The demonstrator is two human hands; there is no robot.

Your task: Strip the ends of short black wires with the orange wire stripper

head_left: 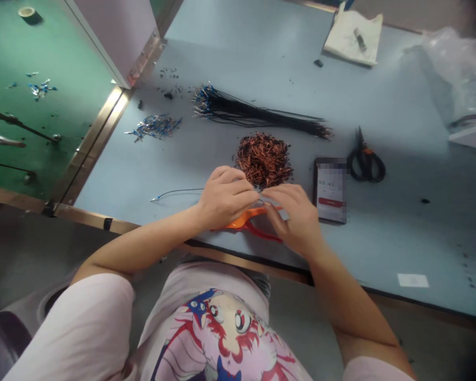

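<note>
1. Two bare hands meet at the table's near edge, and the action is right there: the left hand (pixel 224 198) is curled shut around a thin wire (pixel 178 190), which trails out from under the palm to a small metal tip (pixel 155 199) on the left.
2. The right hand (pixel 293 219) comes in half-curled, its fingers (pixel 275 197) reaching toward the left fingertips. It sits over the orange-handled pliers (pixel 244 222), but whether it has hold of them, I can't tell.
3. Those pliers lie on the blue-grey table (pixel 396 106), tucked under both hands, with a red handle showing beside the orange one.
4. Just above the fingers, a heap of copper wire bits (pixel 264 160) – right beside the hands!
5. Beyond that stretches a long bundle of black wires (pixel 257 112), and off to the left lies a scatter of blue-and-silver wire ends (pixel 154 127).
6. To the right, a phone (pixel 330 190) lies beside black-handled scissors (pixel 366 161).
7. Farther out, a cloth bag (pixel 353 37) sits at the table's far edge, and a clear plastic bag (pixel 456 63) sits at the right.
8. Over on the left, hand tools (pixel 19 127) lie on a green bench (pixel 55 63).
</note>
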